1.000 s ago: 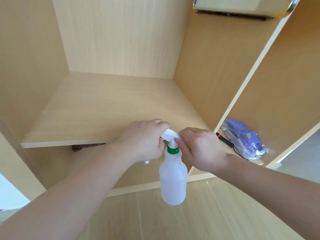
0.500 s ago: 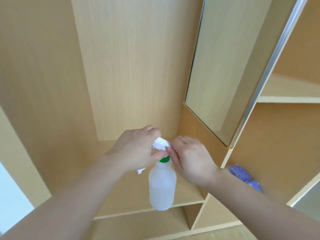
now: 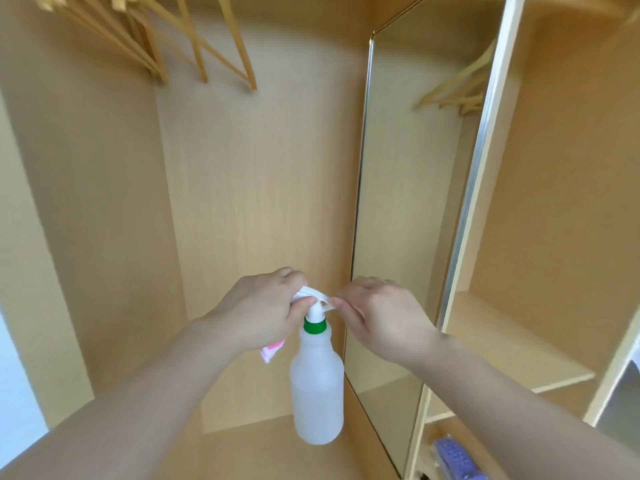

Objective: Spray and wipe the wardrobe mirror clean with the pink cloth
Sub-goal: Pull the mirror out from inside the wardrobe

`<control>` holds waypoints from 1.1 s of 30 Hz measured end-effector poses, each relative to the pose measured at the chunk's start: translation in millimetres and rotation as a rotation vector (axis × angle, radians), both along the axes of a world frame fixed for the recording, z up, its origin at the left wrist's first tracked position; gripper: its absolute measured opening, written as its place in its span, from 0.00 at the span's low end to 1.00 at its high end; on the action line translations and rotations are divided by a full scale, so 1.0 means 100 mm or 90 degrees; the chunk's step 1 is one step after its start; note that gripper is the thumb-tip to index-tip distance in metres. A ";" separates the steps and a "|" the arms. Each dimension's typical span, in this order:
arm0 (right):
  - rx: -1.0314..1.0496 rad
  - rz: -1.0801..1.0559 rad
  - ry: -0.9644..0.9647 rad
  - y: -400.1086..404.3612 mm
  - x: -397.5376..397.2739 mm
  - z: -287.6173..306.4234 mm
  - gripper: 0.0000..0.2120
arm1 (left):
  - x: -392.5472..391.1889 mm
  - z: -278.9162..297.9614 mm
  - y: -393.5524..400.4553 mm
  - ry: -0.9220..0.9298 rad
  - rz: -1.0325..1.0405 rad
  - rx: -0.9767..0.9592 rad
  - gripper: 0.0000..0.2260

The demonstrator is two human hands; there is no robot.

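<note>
Since the earlier frames the view has tilted upward: the low shelf and floor that filled the picture have dropped out of sight, the tall mirror [image 3: 412,209] now runs almost the full height on the right, and wooden hangers [image 3: 194,39] have come into view at the top. Both hands and the bottle have kept their arrangement in front of the body.

Nearest, two bare forearms reach in from the lower corners. The left hand [image 3: 258,311] is curled round the white trigger head of the spray bottle [image 3: 317,393], fingers wrapped over the top of it, and a bit of the pink cloth [image 3: 272,351] pokes out beneath its palm, so the cloth sits tucked in that same hand. The right hand [image 3: 379,318] has its fingers bent, and its fingertips pinch the nozzle end of the trigger head. The bottle hangs upright between the hands, translucent white with a green collar at the neck; its body carries no label or writing that can be seen.

At the bottom right, in a lower compartment, lies a purple packet [image 3: 455,459], its print too blurred to read.

Just beyond the bottle stands the mirror, set on the right side panel of the wardrobe [image 3: 259,168] with a thin metal frame; it reflects pale wood and some of the hangers. Right of it is a shelf [image 3: 512,344] in the neighbouring compartment. Farthest, the hangers hang in a row against the back panel.
</note>
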State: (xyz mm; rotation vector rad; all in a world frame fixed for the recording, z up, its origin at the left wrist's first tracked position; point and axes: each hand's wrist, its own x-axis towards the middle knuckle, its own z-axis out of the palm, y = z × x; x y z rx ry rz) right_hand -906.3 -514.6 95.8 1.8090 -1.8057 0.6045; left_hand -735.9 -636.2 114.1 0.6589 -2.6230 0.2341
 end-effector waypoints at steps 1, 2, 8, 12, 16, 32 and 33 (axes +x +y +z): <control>-0.038 -0.033 -0.009 0.09 -0.07 0.15 0.23 | -0.01 0.13 0.01 0.003 -0.003 -0.006 0.15; -0.083 -0.070 -0.024 0.18 -0.15 0.28 0.20 | -0.03 0.24 0.02 0.005 -0.002 -0.008 0.14; -0.195 -0.310 -0.183 0.49 -0.74 0.78 0.14 | -0.22 0.53 0.19 0.033 0.032 -0.037 0.11; -0.174 -0.353 -0.224 0.48 -0.99 0.85 0.21 | -0.38 0.55 0.22 0.036 0.055 -0.024 0.10; -0.121 -0.324 -0.313 0.36 -1.15 0.82 0.17 | -0.51 0.53 0.25 0.032 0.069 -0.025 0.11; -0.081 -0.294 -0.403 0.64 -1.12 0.69 0.15 | -0.54 0.72 0.45 0.007 0.060 -0.036 0.12; -0.083 -0.306 -0.390 0.71 -1.09 0.69 0.14 | -0.52 0.74 0.47 0.005 0.053 -0.037 0.11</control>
